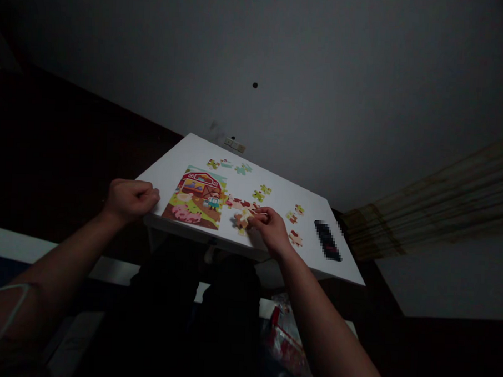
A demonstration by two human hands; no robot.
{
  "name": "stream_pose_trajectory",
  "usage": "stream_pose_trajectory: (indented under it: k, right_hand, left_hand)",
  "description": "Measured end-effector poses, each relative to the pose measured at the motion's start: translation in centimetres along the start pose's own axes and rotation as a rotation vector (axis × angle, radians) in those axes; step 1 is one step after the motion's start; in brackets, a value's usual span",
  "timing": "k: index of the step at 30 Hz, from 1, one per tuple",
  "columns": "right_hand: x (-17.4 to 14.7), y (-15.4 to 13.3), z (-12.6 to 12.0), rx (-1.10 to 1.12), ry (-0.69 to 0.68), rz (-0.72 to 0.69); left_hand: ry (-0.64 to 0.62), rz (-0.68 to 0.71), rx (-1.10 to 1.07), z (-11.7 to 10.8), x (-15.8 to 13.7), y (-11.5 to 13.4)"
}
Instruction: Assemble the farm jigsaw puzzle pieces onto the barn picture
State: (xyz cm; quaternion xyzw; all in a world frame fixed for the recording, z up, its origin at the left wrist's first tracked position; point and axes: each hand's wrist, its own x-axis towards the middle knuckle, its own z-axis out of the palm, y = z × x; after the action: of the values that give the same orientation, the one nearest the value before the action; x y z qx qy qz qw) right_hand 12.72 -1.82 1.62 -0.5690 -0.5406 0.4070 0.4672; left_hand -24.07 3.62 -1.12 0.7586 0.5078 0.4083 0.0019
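Observation:
A small white table (273, 256) carries a partly joined farm jigsaw (197, 200) with a red barn, pigs and green ground. My right hand (270, 229) pinches a brown and cream puzzle piece (242, 218) just right of the joined part. My left hand (131, 199) is a closed fist resting on the table's left corner, beside the jigsaw, with nothing seen in it. Loose pieces lie scattered: teal ones (243, 168) at the far edge, yellow-green ones (261, 192) in the middle, brown ones (295, 237) to the right of my right hand.
A dark blurred flat object (327, 240) lies at the table's right side. A grey wall with a socket plate (235, 145) stands behind the table. My dark-clothed legs are under the front edge, with a plastic bag (284, 337) by them. The surroundings are very dark.

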Motion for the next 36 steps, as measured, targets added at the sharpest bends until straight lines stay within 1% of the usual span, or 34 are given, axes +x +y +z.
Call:
stream_pose_trajectory:
  k: [2, 4, 6, 9, 12, 15, 21, 24, 28, 32, 36]
  right_hand:
    - [-0.2, 0.0, 0.6, 0.006, -0.004, -0.013]
    - [-0.4, -0.2, 1.2, -0.062, -0.013, -0.027]
    - [-0.6, -0.3, 1.9, -0.148, -0.02, -0.034]
    - [-0.8, -0.4, 2.6, -0.242, -0.071, -0.022]
    - [-0.8, -0.3, 2.8, -0.363, -0.114, -0.054]
    - [-0.6, -0.3, 2.8, -0.489, -0.113, -0.114]
    - [-0.5, -0.1, 3.0, -0.572, -0.152, -0.136]
    - [-0.6, 0.1, 3.2, -0.585, -0.149, -0.13]
    - [-0.8, 0.1, 3.2, -0.542, -0.099, -0.143]
    - [-1.1, 0.0, 2.8, -0.384, -0.029, -0.138]
    - [-1.4, 0.5, 1.5, -0.24, 0.025, -0.102]
  left_hand:
    - [-0.006, -0.003, 0.007, 0.1, 0.0, -0.1]
    - [0.003, 0.012, 0.006, 0.4, 0.0, -0.3]
    - [0.06, 0.06, -0.009, 0.8, 0.0, -0.8]
    - [0.131, 0.12, -0.04, 1.3, -0.1, -1.2]
    - [0.122, 0.115, -0.056, 1.4, -0.1, -1.1]
    - [0.106, 0.097, -0.052, 1.1, 0.0, -0.7]
    - [0.093, 0.066, -0.058, 0.9, 0.1, -0.5]
    - [0.088, 0.039, -0.053, 1.1, 0.0, -0.7]
    - [0.081, 0.005, -0.054, 1.3, 0.1, -0.9]
    - [0.045, -0.017, -0.058, 1.3, 0.3, -0.8]
    - [0.002, -0.052, -0.059, 1.3, 0.5, -0.7]
